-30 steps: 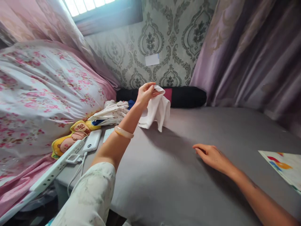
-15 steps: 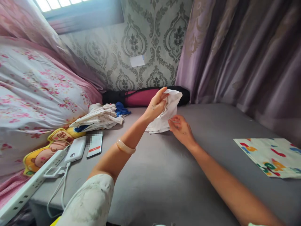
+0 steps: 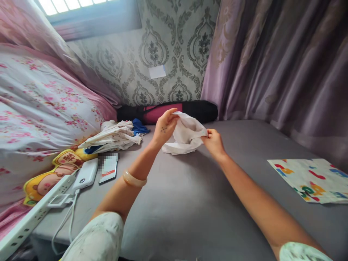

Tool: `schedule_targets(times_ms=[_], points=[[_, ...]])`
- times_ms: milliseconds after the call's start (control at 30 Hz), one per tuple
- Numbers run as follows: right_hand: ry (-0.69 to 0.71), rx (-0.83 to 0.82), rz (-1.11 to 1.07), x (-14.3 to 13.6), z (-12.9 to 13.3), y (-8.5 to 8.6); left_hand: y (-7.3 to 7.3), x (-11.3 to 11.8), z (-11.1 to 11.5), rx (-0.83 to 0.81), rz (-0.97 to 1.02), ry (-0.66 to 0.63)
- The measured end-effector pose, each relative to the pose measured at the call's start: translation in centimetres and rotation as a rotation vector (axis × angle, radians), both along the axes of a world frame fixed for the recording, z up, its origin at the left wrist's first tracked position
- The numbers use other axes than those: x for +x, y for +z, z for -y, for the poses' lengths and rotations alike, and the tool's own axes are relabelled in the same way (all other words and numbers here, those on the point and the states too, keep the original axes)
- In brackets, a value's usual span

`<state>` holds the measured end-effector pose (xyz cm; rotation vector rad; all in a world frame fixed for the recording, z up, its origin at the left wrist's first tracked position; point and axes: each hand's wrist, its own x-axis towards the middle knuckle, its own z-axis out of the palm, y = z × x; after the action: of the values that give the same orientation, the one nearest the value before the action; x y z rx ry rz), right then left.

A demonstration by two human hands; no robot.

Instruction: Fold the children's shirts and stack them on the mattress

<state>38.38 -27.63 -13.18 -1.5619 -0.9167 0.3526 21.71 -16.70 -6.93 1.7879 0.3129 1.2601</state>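
Note:
A thin white cloth (image 3: 186,132) hangs between my two hands above the grey bed surface (image 3: 168,195), its upper edge stretched and its lower part bunched near the surface. My left hand (image 3: 165,125) pinches the upper left edge of it. At the cloth's right edge, my right hand (image 3: 213,141) has thumb and fingers closed on the fabric. Whether the cloth is a garment I cannot tell.
Crumpled clothes (image 3: 116,136) lie at the left, near a phone (image 3: 108,168), a power bank (image 3: 86,173) and a power strip (image 3: 35,214). A black and red long bag (image 3: 163,112) lies along the wall. At the right is a patterned folded cloth (image 3: 312,179).
My left hand has moved left with the cloth's edge. The right hand has closed on the other edge, and the cloth is now spread wider between them.

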Motion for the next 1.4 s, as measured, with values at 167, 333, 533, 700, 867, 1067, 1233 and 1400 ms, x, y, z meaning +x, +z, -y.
schedule_targets(times_ms=[167,333,533,700,867,1067,1233,1400], points=[[0.212,-0.027,-0.134,2.1,2.6,3.3,-1.0,-2.0,-0.8,-0.175,-0.085,0.109],[0.41,-0.177,-0.068,3.2,5.2,7.6,-2.3,-2.8,-0.2,-0.212,-0.271,0.098],[0.466,-0.327,-0.27,4.1,7.1,11.0,-3.1,-3.1,0.5,-0.242,-0.349,0.0],[0.431,-0.379,-0.466,4.4,8.1,12.1,-4.2,-2.3,1.7,-0.554,-0.278,-0.355],[0.297,-0.449,-0.232,5.4,7.9,10.6,-5.8,-0.8,2.7,-0.767,-0.187,-0.302],[0.271,-0.477,-0.146,7.2,8.0,8.8,-5.3,-1.1,2.7,-0.701,-0.281,-0.218],[0.275,-0.48,-0.182,7.5,8.8,8.8,-4.2,-2.7,2.1,-0.546,-0.393,-0.407],[0.292,-0.49,-0.199,7.9,9.3,8.6,-3.9,-3.5,1.3,-0.428,-0.394,-0.436]])
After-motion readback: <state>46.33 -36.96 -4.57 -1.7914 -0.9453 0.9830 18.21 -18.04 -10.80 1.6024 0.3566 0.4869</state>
